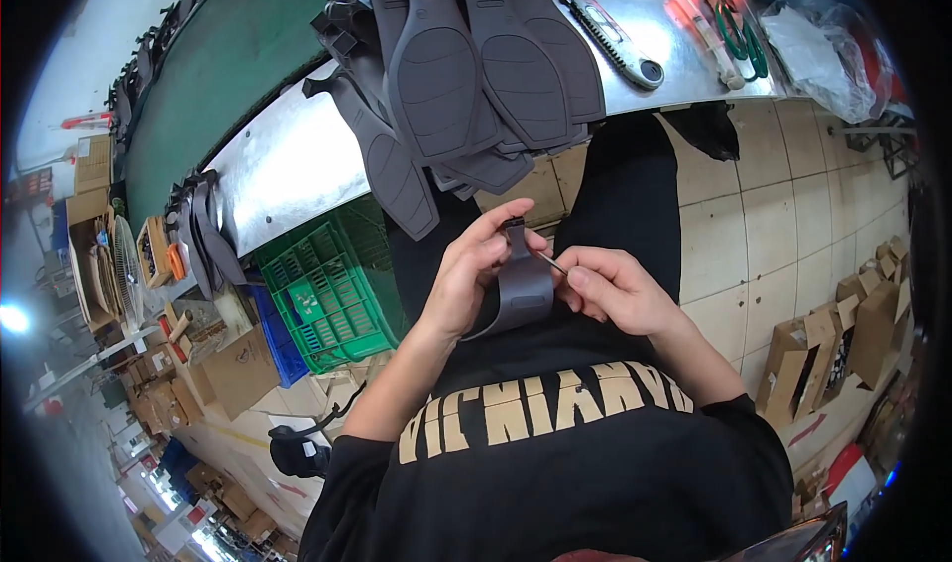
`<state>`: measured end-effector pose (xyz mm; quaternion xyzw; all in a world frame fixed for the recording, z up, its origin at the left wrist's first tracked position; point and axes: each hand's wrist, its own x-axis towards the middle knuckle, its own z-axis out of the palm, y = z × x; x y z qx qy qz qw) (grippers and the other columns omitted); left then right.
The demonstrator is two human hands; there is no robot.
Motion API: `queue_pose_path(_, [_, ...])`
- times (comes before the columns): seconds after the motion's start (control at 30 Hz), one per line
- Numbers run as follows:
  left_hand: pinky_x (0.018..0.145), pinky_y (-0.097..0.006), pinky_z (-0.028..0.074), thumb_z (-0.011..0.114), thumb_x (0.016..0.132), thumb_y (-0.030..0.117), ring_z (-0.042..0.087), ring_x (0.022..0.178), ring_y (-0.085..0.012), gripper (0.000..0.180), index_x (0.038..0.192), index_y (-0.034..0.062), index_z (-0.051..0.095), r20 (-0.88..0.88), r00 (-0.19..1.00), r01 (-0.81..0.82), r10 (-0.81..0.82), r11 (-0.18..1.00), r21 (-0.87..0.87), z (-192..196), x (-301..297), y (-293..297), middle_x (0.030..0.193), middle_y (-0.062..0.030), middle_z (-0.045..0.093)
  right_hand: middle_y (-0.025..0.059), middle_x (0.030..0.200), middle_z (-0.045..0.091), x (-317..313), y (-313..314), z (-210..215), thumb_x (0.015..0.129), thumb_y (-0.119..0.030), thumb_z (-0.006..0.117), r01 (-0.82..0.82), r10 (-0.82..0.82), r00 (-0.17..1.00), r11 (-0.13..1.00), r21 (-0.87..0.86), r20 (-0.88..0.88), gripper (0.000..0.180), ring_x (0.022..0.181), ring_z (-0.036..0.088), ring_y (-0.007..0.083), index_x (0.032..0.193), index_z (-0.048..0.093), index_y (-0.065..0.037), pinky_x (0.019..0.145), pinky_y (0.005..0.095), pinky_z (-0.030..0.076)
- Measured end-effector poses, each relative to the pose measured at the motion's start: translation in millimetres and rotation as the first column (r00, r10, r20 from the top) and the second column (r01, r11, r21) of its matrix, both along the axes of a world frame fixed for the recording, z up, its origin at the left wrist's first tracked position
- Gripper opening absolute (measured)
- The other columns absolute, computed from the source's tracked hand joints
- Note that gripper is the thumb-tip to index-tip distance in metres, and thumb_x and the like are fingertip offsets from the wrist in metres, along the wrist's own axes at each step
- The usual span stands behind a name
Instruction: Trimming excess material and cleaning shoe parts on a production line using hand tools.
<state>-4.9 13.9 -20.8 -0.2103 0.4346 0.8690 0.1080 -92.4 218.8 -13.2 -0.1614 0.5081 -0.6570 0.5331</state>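
My left hand (466,276) is closed around a dark grey shoe sole (526,289), bent in a curve above my lap, with its narrow end up between thumb and fingers. My right hand (617,286) pinches a thin, short metal tool (548,260), whose tip points at the upper part of the sole; its exact kind is too small to tell. Just beyond my hands, a pile of dark grey shoe soles (433,81) hangs over the near edge of the metal table (297,150).
On the table lie a utility knife (615,41), green-handled scissors (736,36) and a clear plastic bag (818,51). A green conveyor belt (223,61) runs behind. Below left stands a green crate (332,299); cardboard boxes (808,359) sit on the tiled floor at right.
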Motion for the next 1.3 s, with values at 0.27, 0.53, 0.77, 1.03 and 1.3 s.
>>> queue_pose_path(0.27, [0.102, -0.031, 0.039, 0.083, 0.069, 0.017, 0.056, 0.112, -0.0211, 0.107, 0.153, -0.001, 0.019, -0.059, 0.963, 0.246, -0.263, 0.947, -0.207, 7.0, 0.3, -7.2, 0.121, -0.0124, 0.053, -0.0024, 0.071, 0.052, -1.2, 2.1, -15.6, 0.102, -0.013, 0.047, 0.148, -0.148, 0.989, 0.988, 0.05, 0.01, 0.018, 0.055, 0.045, 0.0031, 0.102, 0.062, -0.002, 0.052, 0.0183, 0.038])
queue_pose_path(0.53, [0.095, -0.027, 0.04, 0.082, 0.063, 0.013, 0.054, 0.104, -0.0166, 0.103, 0.149, -0.0028, 0.028, -0.002, 0.928, 0.367, -0.373, 0.913, -0.177, 15.3, -10.4, -28.8, 0.11, -0.0084, 0.055, 0.0004, 0.065, 0.052, -2.0, -5.3, 7.6, 0.099, -0.006, 0.043, 0.014, -0.014, 1.0, 0.99, 0.143, -0.004, 0.058, 0.053, 0.048, 0.0055, 0.155, 0.025, -0.014, 0.05, 0.0191, 0.043])
queue_pose_path(0.77, [0.092, -0.026, 0.042, 0.082, 0.06, 0.014, 0.055, 0.104, -0.016, 0.101, 0.145, -0.0043, 0.031, 0.077, 0.917, 0.39, -0.392, 0.92, 0.041, 9.3, 12.3, -23.5, 0.111, -0.009, 0.056, -0.0023, 0.068, 0.05, 9.2, -13.4, 3.7, 0.098, -0.002, 0.046, -0.148, 0.14, 0.984, 0.987, 0.066, 0.11, 0.073, 0.055, 0.046, 0.0053, 0.158, 0.01, -0.022, 0.053, 0.0206, 0.042])
queue_pose_path(1.03, [0.092, -0.027, 0.043, 0.08, 0.06, 0.013, 0.056, 0.104, -0.0162, 0.095, 0.142, -0.0033, 0.036, 0.146, 0.933, 0.304, -0.329, 0.938, 0.169, 4.8, 22.9, -22.0, 0.113, -0.0085, 0.056, -0.0012, 0.077, 0.051, 22.4, -16.2, -2.7, 0.102, -0.004, 0.044, -0.086, 0.079, 0.979, 0.996, 0.03, 0.189, 0.069, 0.061, 0.044, 0.0056, 0.158, 0.011, -0.026, 0.057, 0.0217, 0.041])
queue_pose_path(1.3, [0.085, -0.025, 0.042, 0.076, 0.051, 0.025, 0.057, 0.093, -0.0144, 0.074, 0.116, -0.0003, 0.054, 0.247, 0.935, 0.292, -0.254, 0.948, -0.129, 36.8, 26.0, 0.5, 0.097, -0.0033, 0.058, -0.0041, 0.082, 0.051, 37.2, -14.5, -8.0, 0.102, -0.001, 0.042, -0.055, 0.052, 0.966, 0.998, 0.003, 0.253, 0.06, 0.064, 0.038, 0.0018, 0.155, 0.028, -0.024, 0.058, 0.0188, 0.036])
